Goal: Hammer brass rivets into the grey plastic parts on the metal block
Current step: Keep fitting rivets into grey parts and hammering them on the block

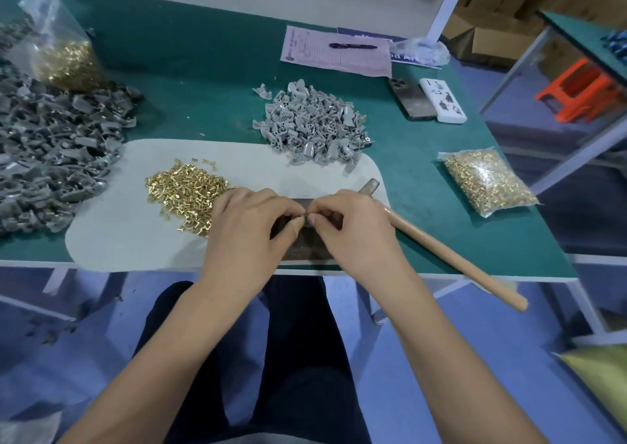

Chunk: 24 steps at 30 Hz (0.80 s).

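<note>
Where my fingertips meet over the dark metal block (307, 243), left hand (246, 231) and right hand (353, 229) pinch something tiny; I cannot tell what. Shiny brass rivets (185, 195) heap left; hammer (441, 246) handle, smooth wood, lies pointing lower-right.

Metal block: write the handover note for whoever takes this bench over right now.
Left hand and right hand meet over the block, fingertips pinching a small piece, mostly hidden.
Hammer lies unheld right of the block, handle over the table edge.
Loose rivets left of the hands; lighter grey parts behind; darker pile far left; bagged rivets right.
Left: seat rivet, hammer, repeat.
</note>
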Each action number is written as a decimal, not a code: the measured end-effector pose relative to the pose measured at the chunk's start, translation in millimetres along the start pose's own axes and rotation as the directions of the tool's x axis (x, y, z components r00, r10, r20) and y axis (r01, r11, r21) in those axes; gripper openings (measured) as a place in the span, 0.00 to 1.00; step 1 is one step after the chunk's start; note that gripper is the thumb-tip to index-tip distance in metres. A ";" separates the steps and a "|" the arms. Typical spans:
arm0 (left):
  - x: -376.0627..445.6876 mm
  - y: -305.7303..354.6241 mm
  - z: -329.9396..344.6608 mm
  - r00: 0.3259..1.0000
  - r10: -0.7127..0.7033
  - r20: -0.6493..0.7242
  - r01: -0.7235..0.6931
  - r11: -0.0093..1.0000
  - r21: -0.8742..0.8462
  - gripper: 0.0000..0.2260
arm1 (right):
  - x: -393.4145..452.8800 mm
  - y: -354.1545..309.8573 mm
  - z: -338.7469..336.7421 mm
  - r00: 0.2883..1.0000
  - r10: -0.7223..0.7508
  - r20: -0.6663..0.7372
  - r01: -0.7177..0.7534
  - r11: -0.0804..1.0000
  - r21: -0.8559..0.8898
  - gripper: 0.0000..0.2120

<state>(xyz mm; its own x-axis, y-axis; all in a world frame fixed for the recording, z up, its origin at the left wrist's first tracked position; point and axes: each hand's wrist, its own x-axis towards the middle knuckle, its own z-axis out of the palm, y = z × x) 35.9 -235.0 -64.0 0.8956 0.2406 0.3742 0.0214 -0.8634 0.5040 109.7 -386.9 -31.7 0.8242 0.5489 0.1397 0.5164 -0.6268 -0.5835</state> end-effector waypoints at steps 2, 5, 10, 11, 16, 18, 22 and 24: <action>1.5 1.4 -1.5 1.000 -0.001 0.010 0.001 1.000 0.015 0.02 | -0.9 7.2 -2.3 0.999 0.016 -0.038 -0.011 0.992 0.128 0.04; 0.8 3.4 -1.7 1.000 0.002 0.014 -0.002 1.000 0.015 0.01 | -2.5 35.6 -14.5 0.949 0.105 -0.296 -0.039 0.974 0.222 0.03; -0.8 3.0 -1.2 1.000 0.000 0.008 0.000 1.000 0.016 0.02 | -15.4 100.3 -22.8 0.918 0.370 -0.141 -0.394 0.884 -0.251 0.15; -0.4 2.7 -1.3 1.000 0.001 0.008 -0.001 1.000 0.018 0.03 | -16.6 105.1 -22.2 0.925 0.362 -0.113 -0.379 0.893 -0.243 0.15; 0.4 4.1 -1.8 1.000 0.017 -0.006 -0.017 0.999 0.039 0.03 | -17.6 105.7 -35.2 0.933 0.263 -0.247 -0.351 0.821 -0.450 0.14; 1.0 4.3 -1.5 1.000 0.013 -0.013 -0.012 0.999 0.052 0.03 | -24.5 103.5 -46.6 0.936 0.234 -0.262 -0.294 0.931 -0.218 0.13; 2.3 4.0 -0.6 0.999 0.022 -0.024 -0.020 0.997 0.078 0.03 | -42.1 67.9 -54.4 0.978 0.119 -0.173 -0.105 0.991 0.088 0.13; 2.1 3.1 -0.2 0.999 0.035 -0.030 -0.033 0.996 0.083 0.03 | -48.8 52.8 -50.0 0.991 0.095 -0.095 -0.092 0.995 0.031 0.14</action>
<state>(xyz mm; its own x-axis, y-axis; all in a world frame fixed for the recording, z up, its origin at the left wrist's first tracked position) 37.7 -237.1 -61.5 0.8821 0.2232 0.4148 0.0289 -0.9047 0.4251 108.4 -474.4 -29.4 0.8878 0.4319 0.1590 0.4305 -0.6574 -0.6184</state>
